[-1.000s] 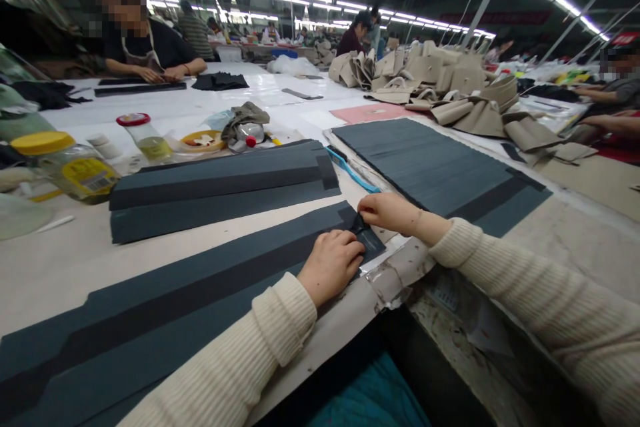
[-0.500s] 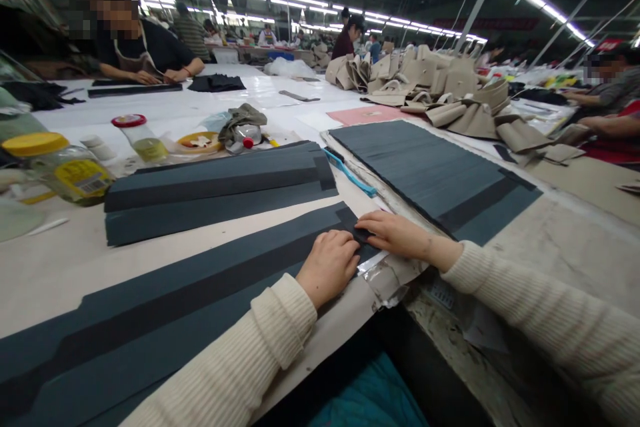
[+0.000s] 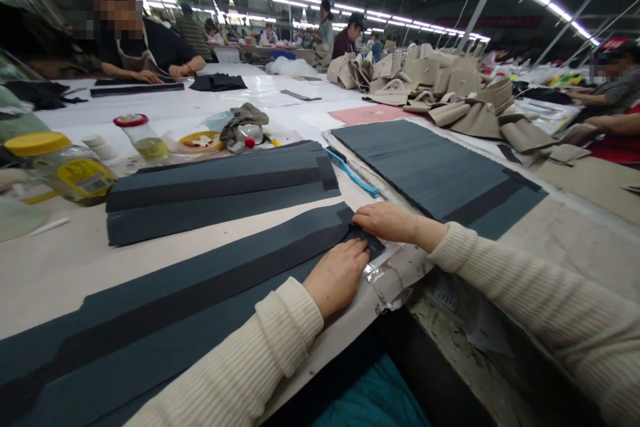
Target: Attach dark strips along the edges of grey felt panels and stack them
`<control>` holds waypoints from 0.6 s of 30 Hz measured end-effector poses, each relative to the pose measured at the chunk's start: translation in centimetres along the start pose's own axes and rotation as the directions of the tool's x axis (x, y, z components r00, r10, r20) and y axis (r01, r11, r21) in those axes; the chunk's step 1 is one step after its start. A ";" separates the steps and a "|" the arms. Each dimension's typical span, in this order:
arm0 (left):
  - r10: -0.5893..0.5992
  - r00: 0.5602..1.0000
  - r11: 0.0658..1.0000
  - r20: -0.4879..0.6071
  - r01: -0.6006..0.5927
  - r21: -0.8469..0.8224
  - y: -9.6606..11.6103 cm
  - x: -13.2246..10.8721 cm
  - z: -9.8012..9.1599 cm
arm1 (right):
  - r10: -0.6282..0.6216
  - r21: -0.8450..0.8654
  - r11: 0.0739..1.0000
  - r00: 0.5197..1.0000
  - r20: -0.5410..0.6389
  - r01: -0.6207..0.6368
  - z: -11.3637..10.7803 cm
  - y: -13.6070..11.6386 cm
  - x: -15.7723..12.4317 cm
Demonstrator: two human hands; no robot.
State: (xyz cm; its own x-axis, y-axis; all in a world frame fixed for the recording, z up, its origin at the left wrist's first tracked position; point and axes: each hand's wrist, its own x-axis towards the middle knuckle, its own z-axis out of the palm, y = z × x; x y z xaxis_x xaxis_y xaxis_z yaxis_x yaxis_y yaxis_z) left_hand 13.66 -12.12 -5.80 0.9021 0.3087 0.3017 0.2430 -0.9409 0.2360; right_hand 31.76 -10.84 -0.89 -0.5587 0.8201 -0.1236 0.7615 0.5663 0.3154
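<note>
A long dark teal panel with a black strip along it lies across the table at the lower left. At its right end, my left hand rests with bent fingers on a small black piece. My right hand has its fingertips pressed together at the upper edge of that piece, where the black material looks folded. What its fingers pinch is too small to make out. Beyond lie a stack of similar panels and a large teal panel on the right.
A blue-handled brush lies between the panels. At the left are a yellow-lidded jar, a red-lidded jar and a yellow dish. Beige bag pieces pile up behind. A person works across the table.
My left hand has moved slightly right and down onto the black piece. My right hand has shifted a little left and up, its fingers closer together. Another person has appeared in the background.
</note>
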 end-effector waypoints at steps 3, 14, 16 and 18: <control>-0.014 1.000 1.000 0.020 0.015 -0.009 0.1 0.1 -0.2 | 0.038 0.035 0.999 0.999 0.006 -0.038 -0.6 0.7 1.2; -0.130 0.991 0.991 0.008 0.130 -0.011 0.4 -0.1 -0.9 | 0.147 0.655 0.755 0.964 -0.223 0.036 2.8 2.1 -1.3; -0.137 0.990 0.990 0.014 0.137 -0.013 0.4 -0.1 -1.0 | 0.125 0.629 0.772 0.947 -0.296 0.094 3.5 2.1 -1.3; -0.138 0.990 0.990 0.019 0.138 -0.014 0.4 0.0 -0.9 | 0.107 0.600 0.790 0.936 -0.334 0.124 3.9 2.0 -0.7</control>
State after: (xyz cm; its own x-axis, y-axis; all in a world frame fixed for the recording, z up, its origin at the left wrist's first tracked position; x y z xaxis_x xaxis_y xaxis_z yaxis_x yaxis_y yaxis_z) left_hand 13.39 -12.37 -4.86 0.8663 0.4331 0.2488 0.3607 -0.8871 0.2882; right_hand 34.97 -10.01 -3.80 -0.5518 0.8010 0.2322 0.7298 0.5985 -0.3304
